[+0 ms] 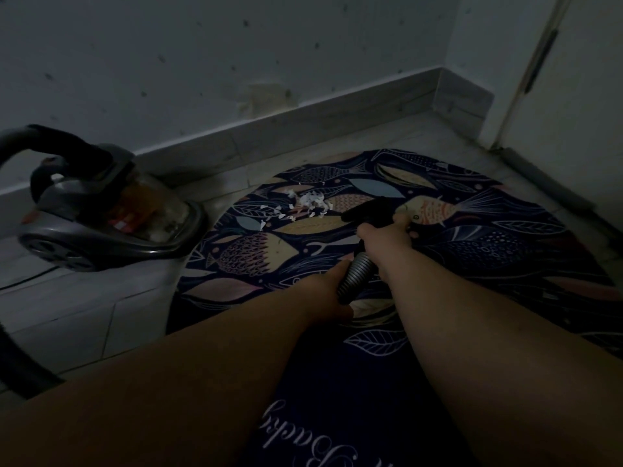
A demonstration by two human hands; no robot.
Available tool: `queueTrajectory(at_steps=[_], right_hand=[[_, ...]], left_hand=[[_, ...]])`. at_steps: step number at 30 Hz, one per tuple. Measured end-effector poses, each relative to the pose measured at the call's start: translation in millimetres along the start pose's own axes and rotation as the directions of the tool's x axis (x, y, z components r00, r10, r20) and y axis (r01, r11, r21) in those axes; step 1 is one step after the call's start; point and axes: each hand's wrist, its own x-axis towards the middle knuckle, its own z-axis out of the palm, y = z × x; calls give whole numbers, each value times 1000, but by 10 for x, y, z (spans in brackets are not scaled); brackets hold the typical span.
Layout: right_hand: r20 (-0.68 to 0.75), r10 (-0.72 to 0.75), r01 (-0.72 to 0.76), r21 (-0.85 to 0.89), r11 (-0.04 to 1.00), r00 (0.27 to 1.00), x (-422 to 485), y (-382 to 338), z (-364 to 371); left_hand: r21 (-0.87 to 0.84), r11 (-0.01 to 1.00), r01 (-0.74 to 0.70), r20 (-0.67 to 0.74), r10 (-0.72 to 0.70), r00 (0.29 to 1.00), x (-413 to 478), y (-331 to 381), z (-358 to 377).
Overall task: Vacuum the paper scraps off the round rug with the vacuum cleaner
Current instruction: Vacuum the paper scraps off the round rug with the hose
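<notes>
Domestic interior, dim corner of a room.

Pale tiled floor [84,318]; speckled white wall [202,55] with tiled skirting [303,119]; door frame [529,72] at right. Round rug [472,251] printed with fish and leaves, script lettering at near edge. Canister vacuum cleaner [101,214] beside the rug, household type, by the wall.

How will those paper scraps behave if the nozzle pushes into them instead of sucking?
The paper scraps look small, thin and loose, so they are probably very light and would scatter or slide rather than move as a clump. They lie flat on the round rug, so some may cling to its surface. The black nozzle sits just beside them.
</notes>
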Motion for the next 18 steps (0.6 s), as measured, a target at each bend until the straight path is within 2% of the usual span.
queueTrajectory(at_steps=[10, 18], right_hand=[[44, -7, 5, 50, 999, 999, 73, 23, 153], [70, -23, 23, 6, 1000, 997, 107, 7, 266]], left_hand=[[-21, 1000, 14, -16, -14, 1000, 19, -108, 9], [-22, 1000, 21, -31, -22, 999, -13, -208, -17]])
